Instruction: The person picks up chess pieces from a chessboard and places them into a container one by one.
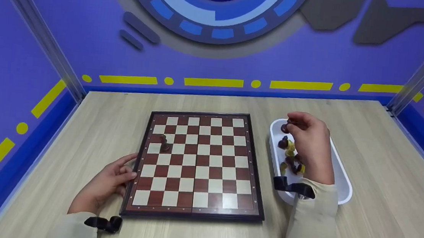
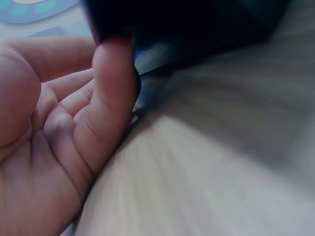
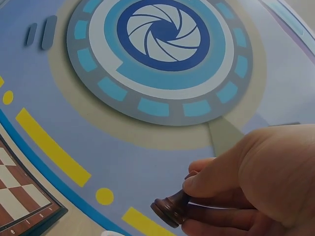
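Above the far end of a white tray point(image 1: 339, 174), my right hand point(image 1: 311, 147) pinches a dark brown chess piece point(image 3: 172, 206) between thumb and fingers. The piece's round base points out and its top is hidden in the grip. My left hand point(image 1: 109, 177) touches the left side edge of a chessboard point(image 1: 202, 164), its thumb and fingers bent against the dark frame. In the left wrist view, one fingertip point(image 2: 113, 59) meets the board's dark side. One dark chess piece point(image 1: 165, 144) is on the board's left part.
Several dark and yellowish chess pieces point(image 1: 289, 153) lie jumbled in the tray, right of the board. The board and tray rest on a pale wooden table point(image 1: 370, 148). A blue-purple wall point(image 1: 216, 65) with yellow marks stands behind, with side panels at left and right.
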A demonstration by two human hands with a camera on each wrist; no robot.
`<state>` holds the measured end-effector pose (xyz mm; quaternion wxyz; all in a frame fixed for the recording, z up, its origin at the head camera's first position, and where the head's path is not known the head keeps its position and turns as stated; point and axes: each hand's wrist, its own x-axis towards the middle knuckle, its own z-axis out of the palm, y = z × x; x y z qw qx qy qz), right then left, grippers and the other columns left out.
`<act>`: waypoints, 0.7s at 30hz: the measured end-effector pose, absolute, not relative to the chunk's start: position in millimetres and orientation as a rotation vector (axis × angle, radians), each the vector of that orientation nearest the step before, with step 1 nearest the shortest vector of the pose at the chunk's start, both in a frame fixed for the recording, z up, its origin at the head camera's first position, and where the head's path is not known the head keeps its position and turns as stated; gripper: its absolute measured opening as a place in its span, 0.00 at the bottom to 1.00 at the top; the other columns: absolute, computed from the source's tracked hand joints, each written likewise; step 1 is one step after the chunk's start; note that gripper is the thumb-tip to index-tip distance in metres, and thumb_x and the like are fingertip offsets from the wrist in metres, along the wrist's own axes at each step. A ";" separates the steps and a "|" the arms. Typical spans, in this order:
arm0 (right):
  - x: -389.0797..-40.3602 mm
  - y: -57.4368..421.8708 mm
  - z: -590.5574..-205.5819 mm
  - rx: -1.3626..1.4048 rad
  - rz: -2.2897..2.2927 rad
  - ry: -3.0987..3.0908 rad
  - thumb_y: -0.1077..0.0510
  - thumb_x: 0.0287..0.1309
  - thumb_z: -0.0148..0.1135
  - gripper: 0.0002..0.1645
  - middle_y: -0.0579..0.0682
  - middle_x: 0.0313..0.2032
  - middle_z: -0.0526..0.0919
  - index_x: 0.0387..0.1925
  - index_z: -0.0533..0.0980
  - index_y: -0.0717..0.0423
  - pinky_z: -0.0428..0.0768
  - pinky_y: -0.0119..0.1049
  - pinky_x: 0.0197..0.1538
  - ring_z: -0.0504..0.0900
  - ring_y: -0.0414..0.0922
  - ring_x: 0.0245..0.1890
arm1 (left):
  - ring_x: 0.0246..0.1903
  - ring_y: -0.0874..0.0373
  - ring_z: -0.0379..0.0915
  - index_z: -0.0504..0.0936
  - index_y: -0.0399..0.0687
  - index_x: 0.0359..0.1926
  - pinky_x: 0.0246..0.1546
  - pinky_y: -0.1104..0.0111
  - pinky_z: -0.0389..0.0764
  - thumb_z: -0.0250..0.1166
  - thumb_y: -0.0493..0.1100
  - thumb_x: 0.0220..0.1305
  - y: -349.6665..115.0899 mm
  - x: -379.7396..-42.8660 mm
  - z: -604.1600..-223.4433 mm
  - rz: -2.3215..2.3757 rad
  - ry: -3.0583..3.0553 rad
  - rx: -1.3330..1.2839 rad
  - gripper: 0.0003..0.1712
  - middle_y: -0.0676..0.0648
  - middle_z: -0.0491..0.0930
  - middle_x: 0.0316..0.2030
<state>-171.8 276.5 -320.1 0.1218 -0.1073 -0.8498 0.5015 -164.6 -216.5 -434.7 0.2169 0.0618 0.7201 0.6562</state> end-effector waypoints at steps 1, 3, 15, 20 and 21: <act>-172.0 276.6 -320.3 -0.319 1.459 -2.486 0.63 0.66 0.55 0.18 0.57 0.50 0.83 0.56 0.77 0.56 0.77 0.42 0.58 0.82 0.48 0.49 | 0.21 0.62 0.78 0.48 0.48 0.76 0.18 0.67 0.83 0.60 0.39 0.68 -216.7 -164.7 -434.9 1.818 1.994 0.172 0.42 0.54 0.77 0.33; -172.5 276.9 -321.0 -0.329 1.451 -2.496 0.62 0.66 0.55 0.18 0.56 0.50 0.83 0.56 0.76 0.55 0.77 0.42 0.58 0.82 0.48 0.48 | 0.21 0.62 0.78 0.48 0.48 0.76 0.18 0.67 0.83 0.60 0.39 0.68 -216.9 -164.9 -435.1 1.818 1.995 0.174 0.42 0.54 0.77 0.33; -172.0 280.3 -321.1 -0.415 1.421 -2.533 0.60 0.66 0.54 0.20 0.55 0.52 0.82 0.58 0.75 0.53 0.78 0.42 0.52 0.80 0.49 0.50 | 0.22 0.62 0.78 0.47 0.47 0.76 0.18 0.68 0.83 0.59 0.38 0.69 -217.2 -165.0 -435.5 1.813 1.995 0.183 0.42 0.55 0.77 0.32; -171.8 281.6 -320.6 -0.408 1.382 -2.540 0.58 0.66 0.54 0.20 0.56 0.57 0.78 0.59 0.75 0.53 0.77 0.47 0.59 0.77 0.52 0.56 | 0.21 0.62 0.77 0.47 0.48 0.76 0.18 0.68 0.83 0.59 0.39 0.69 -216.7 -165.2 -434.5 1.801 2.008 0.170 0.42 0.54 0.76 0.33; -171.9 281.6 -320.8 -0.408 1.379 -2.541 0.58 0.66 0.54 0.20 0.56 0.57 0.78 0.58 0.76 0.53 0.77 0.48 0.60 0.77 0.52 0.56 | 0.21 0.62 0.77 0.47 0.48 0.76 0.18 0.68 0.83 0.60 0.39 0.69 -216.5 -165.2 -434.4 1.797 2.010 0.165 0.42 0.54 0.76 0.33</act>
